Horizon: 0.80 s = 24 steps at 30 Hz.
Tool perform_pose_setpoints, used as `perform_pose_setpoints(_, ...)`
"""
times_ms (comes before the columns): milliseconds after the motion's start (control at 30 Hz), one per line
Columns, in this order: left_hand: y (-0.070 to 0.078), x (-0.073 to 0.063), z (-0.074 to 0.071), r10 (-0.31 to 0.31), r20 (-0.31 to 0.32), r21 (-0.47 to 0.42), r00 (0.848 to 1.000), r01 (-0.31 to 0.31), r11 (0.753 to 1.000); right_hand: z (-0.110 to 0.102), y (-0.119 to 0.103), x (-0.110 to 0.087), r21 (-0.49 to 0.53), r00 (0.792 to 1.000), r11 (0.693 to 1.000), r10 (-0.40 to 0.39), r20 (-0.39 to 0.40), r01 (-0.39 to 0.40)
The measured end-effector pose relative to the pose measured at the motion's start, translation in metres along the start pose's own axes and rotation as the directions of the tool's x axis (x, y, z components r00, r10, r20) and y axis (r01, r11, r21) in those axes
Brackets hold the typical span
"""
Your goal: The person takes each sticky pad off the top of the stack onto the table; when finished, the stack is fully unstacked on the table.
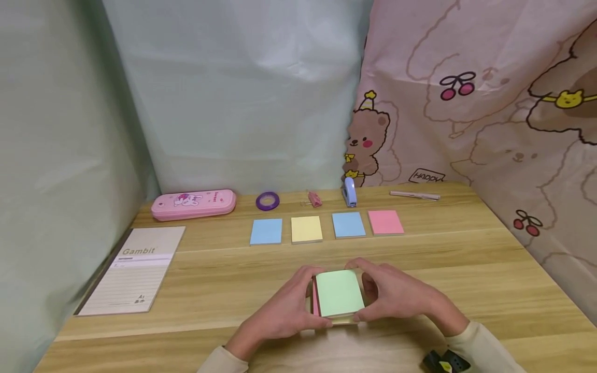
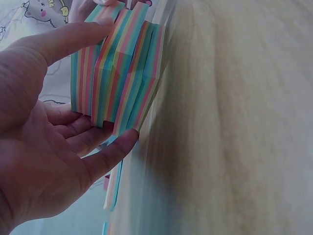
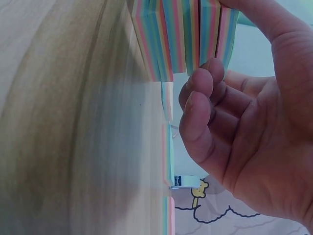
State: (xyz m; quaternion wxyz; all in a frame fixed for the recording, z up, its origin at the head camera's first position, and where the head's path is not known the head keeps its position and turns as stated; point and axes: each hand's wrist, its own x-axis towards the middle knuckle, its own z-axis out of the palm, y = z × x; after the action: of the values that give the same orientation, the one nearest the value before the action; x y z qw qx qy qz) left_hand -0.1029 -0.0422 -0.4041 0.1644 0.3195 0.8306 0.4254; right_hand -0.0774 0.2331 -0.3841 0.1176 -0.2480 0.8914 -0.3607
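Clock from the stack, head view. Notebook [image 1: 135, 269] just past 9; pencil case [image 1: 193, 203] at 10. Row of loose pads: first blue pad [image 1: 266, 231] at 10, yellow pad [image 1: 306, 229] at 11, second blue pad [image 1: 349, 225] at 12, pink pad [image 1: 385, 222] at 1. Behind them tape [image 1: 258, 203], clip [image 1: 313, 199], stapler [image 1: 350, 194], then pen [image 1: 415, 196] between 1 and 2.

Left hand [image 1: 286, 300] grips the stack's 9 o'clock side, thumb toward 7. Stack of sticky notes [image 1: 339, 292], green on top, sits between the hands, near the person. Right hand [image 1: 398, 292] pinches its 3 o'clock side, thumb near 5.

Risk: tiers are staggered, pink and yellow edges poking out; uneven squeezing could shear the pads apart, and a loose grip could drop the lower ones.

Hard to tell: whether the base touches the table; pad count. Black wrist gear [image 1: 445, 361] is cut off at 5.
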Motion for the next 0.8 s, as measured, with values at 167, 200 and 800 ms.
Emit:
perform_pose_setpoints(167,-0.001,0.001,0.000,-0.010,0.017,-0.041,1.000,0.011,0.999,-0.003,-0.001,-0.002,0.012,1.000,1.000,0.005,0.008,-0.005)
perform_pose_setpoints(200,-0.001,0.002,0.000,-0.012,0.020,-0.050,1.000,0.013,0.999,-0.004,-0.001,-0.002,0.015,1.000,1.000,0.006,0.009,-0.006)
perform_pose_setpoints(800,-0.001,0.001,-0.001,-0.015,0.019,-0.033,1.000,0.016,0.999,-0.039,0.020,-0.016,0.109,0.998,0.994,-0.012,-0.066,0.019)
